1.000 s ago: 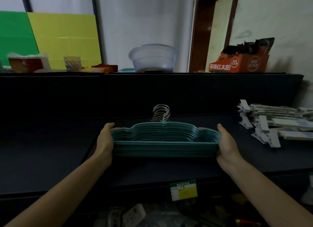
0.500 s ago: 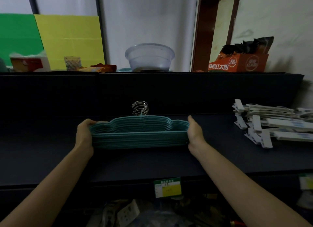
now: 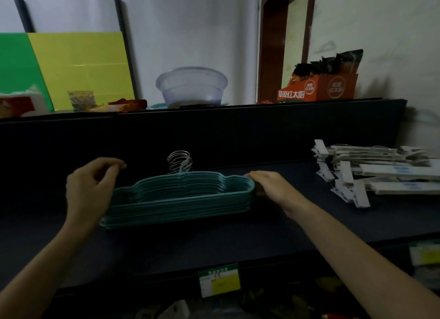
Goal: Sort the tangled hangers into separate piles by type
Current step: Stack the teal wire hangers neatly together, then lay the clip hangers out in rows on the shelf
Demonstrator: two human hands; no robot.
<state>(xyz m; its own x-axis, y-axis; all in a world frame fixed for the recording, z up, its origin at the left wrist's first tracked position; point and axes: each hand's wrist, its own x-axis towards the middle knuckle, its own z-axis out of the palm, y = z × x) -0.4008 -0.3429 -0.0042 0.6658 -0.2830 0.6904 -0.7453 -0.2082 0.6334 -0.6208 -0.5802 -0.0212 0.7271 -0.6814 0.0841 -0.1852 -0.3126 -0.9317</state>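
Left hand (image 3: 89,190) hovered at the left end of the hanger stack, fingers loosely curled, thumb near the fingertips, nothing visibly held; contact with the stack unclear due to blur. Teal hangers (image 3: 181,197) sat as one nested stack, flat on the dark shelf (image 3: 214,242), roughly centre-left, well apart from the other pile. Long axis ran left-right along the shelf, right end sitting a little farther back. Metal hooks (image 3: 179,162) were bunched at mid-span on the far side, rising and pointing toward the back panel; the shoulders bowed that way too, the straight bottom bars facing the person. Right hand (image 3: 273,187) lay flat, fingers straight and together, tips at the stack's right end, touching or just beside it, not gripping. White clip hangers (image 3: 381,173) formed a second pile on the same shelf at far right. Handling guess: each hanger light and stiff, thin coated wire; the stack has moderate weight and is likely to shear or fan out if pushed from one end only. Best hold is probably both ends squeezed inward, or the hook bunch pinched together. Both types look separated already.
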